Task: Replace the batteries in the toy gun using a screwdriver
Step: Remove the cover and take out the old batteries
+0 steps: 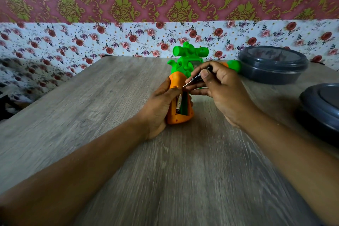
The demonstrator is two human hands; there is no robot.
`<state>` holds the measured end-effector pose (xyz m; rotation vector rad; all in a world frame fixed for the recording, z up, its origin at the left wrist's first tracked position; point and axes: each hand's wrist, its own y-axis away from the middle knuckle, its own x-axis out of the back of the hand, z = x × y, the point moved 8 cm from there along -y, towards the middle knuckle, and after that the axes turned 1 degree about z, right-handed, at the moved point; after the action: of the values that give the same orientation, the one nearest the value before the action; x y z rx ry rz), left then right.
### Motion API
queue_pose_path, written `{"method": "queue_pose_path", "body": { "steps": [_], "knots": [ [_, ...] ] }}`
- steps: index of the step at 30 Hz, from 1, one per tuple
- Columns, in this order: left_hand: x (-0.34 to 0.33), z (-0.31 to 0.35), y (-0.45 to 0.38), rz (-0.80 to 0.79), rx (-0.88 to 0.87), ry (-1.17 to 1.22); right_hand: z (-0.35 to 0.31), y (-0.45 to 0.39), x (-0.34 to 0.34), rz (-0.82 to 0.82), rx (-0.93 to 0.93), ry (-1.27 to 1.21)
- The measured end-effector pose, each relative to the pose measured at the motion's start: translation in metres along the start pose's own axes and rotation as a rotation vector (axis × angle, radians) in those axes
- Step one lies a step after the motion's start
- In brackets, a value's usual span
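A green and orange toy gun (185, 64) rests on the wooden table (110, 97), its orange grip toward me. My left hand (157, 110) wraps around the grip from the left. The battery compartment in the grip is uncovered, and a battery (178, 103) lies inside it at the left side. My right hand (218, 86) pinches a thin black screwdriver (196, 78), whose metal tip points down-left at the top end of the compartment, by my left thumb. The compartment cover is not visible.
A dark grey round container with a lid (271, 66) stands at the back right, just behind the gun's muzzle. A second dark grey lidded container (322, 104) sits at the right edge. Flowered wallpaper backs the table.
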<state>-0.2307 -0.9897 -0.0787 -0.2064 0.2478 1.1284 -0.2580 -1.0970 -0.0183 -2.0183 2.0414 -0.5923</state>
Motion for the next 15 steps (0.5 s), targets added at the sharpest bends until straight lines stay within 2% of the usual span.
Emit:
{"method": "queue_pose_path", "body": {
  "steps": [15],
  "knots": [
    [0.002,-0.002,-0.001,0.004,-0.003,-0.015,0.016,0.0,0.006,0.062,-0.181,-0.22]
  ]
}}
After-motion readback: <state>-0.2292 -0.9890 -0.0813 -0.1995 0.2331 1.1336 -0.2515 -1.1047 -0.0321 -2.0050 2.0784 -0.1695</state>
